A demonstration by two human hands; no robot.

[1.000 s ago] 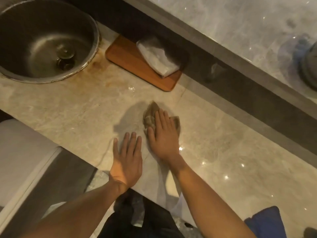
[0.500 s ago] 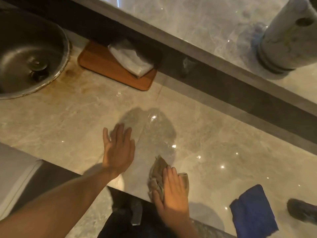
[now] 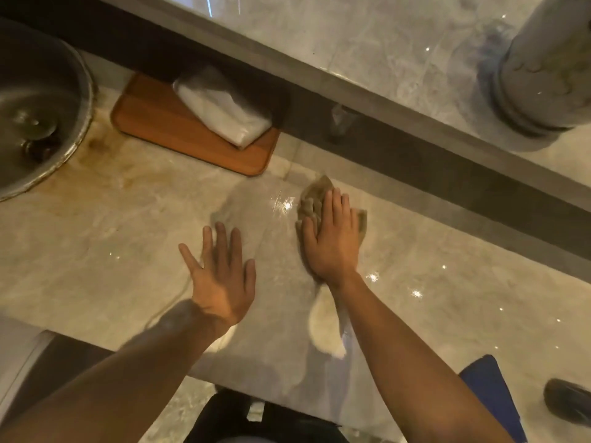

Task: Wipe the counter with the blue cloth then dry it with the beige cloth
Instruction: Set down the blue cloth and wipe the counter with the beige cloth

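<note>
No readable brand, label or writing anywhere. Right hand (image 3: pixel 332 238) pressed flat, fingers together, palm down on the crumpled beige cloth (image 3: pixel 315 195), pinning rather than clutching it against the marble surface (image 3: pixel 96 251), just right of the wooden tray (image 3: pixel 153 123) near its front corner. Left hand (image 3: pixel 220 273) spread open, fingers splayed, grip released, holding nothing, hovering or resting just left of the beige cloth; contact with the surface unclear. Both forearms bare, reaching in from the near edge. Blue cloth (image 3: pixel 486 385) lying well to the right of the tray, at the near edge, untouched. Folded white packet (image 3: pixel 224 113) on the tray; metal sink (image 3: pixel 41 100) left of it. Compared with half a second ago: right hand and beige cloth now farther from the near edge, up beside the tray.
</note>
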